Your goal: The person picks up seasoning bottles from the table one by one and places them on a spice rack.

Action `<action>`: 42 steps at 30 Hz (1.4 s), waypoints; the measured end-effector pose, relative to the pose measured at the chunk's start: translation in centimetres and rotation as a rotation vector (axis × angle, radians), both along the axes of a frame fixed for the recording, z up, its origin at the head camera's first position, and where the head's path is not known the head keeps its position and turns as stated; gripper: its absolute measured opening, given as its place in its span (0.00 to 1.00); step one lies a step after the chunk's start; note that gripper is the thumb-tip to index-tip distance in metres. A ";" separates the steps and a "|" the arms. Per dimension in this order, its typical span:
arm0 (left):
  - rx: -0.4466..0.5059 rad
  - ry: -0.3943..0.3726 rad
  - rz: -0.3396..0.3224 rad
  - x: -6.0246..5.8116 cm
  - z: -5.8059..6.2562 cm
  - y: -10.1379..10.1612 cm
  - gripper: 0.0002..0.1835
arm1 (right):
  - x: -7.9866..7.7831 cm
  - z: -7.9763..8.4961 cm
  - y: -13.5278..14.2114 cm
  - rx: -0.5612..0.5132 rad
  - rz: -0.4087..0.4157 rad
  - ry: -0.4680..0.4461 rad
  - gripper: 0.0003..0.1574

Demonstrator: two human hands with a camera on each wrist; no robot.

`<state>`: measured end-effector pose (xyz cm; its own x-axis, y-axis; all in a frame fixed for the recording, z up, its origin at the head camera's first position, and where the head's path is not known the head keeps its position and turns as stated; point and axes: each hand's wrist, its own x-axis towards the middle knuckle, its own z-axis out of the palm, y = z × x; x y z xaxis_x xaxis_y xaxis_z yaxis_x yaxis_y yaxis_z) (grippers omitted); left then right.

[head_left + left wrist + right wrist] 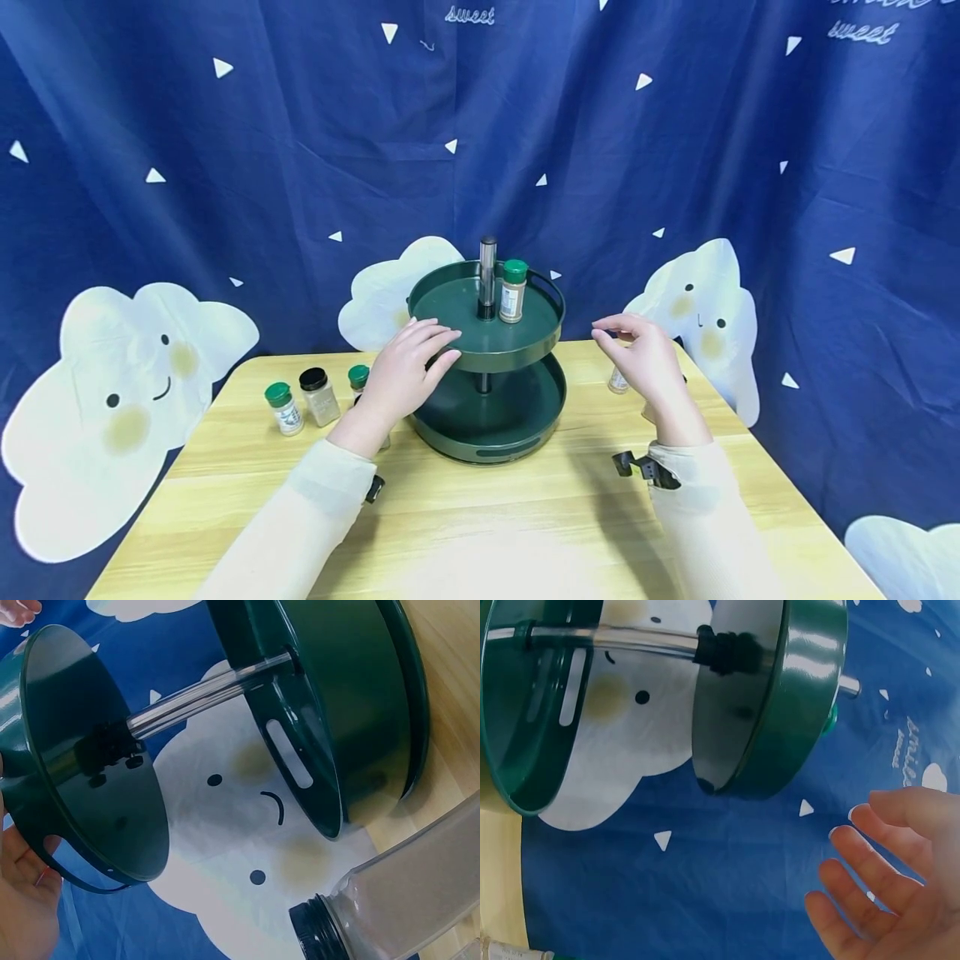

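A two-tier dark green round rack (487, 362) stands on the table, its trays joined by a metal post (487, 271). A green-capped spice shaker (512, 302) stands upright on the upper tray, just right of the post. My left hand (408, 367) lies at the upper tray's left side, fingers loosely bent. In the left wrist view, its fingers (30, 862) are by the tray's handle cutout. My right hand (643, 358) is raised right of the rack, apart from it. In the right wrist view, its relaxed, spread fingers (870, 877) hold nothing.
Left of the rack stand a green-capped shaker (285, 410), a clear black-capped bottle (321, 398) and another green-capped shaker (358, 377). More small bottles are partly hidden behind both forearms, including a shaker (618, 382). A blue curtain (480, 100) hangs behind the wooden table (480, 517).
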<state>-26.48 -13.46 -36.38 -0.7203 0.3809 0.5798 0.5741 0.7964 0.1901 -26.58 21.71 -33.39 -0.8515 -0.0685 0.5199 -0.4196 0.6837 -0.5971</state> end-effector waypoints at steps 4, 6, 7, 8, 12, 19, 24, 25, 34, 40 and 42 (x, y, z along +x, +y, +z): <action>0.002 -0.005 0.000 0.0 0.0 0.0 0.21 | 0.0 0.0 0.5 0.002 -0.001 0.007 0.11; 0.002 -0.004 -0.001 -0.1 0.0 0.0 0.21 | 0.0 -0.1 0.7 -0.001 -0.006 0.003 0.11; 0.003 -0.003 -0.001 -0.1 0.0 0.0 0.21 | 0.0 -0.1 0.9 0.000 -0.009 -0.001 0.12; 0.004 -0.003 -0.002 -0.1 0.0 0.0 0.21 | 0.0 -0.2 1.0 -0.002 -0.011 -0.005 0.12; 0.004 0.000 -0.002 -0.2 0.0 0.0 0.22 | -0.1 -0.4 1.4 -0.001 -0.027 -0.031 0.13; 0.007 -0.003 -0.004 -0.2 -0.1 -0.1 0.21 | -0.2 -0.8 2.1 -0.001 -0.036 -0.055 0.14; 0.006 -0.003 -0.006 -0.2 -0.1 -0.1 0.21 | -0.2 -1.4 2.7 0.016 -0.060 -0.059 0.14; 0.005 -0.003 -0.006 -0.1 -0.1 -0.1 0.21 | -0.2 -1.6 2.9 0.020 -0.067 -0.060 0.15; 0.011 -0.002 -0.009 -0.1 -0.1 0.0 0.21 | -0.4 -2.3 4.2 0.010 -0.084 -0.082 0.17; 0.009 0.000 -0.006 -0.1 0.0 0.0 0.21 | -0.5 -2.7 4.8 -0.005 -0.101 -0.109 0.19; 0.008 -0.001 -0.005 -0.2 -0.1 0.0 0.21 | -0.5 -2.8 5.0 -0.009 -0.105 -0.110 0.19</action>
<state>-26.65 -13.48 -36.45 -0.7188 0.3798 0.5823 0.5778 0.7921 0.1966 -27.13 26.73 -36.22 -0.9055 0.0285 0.4234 -0.2777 0.7147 -0.6420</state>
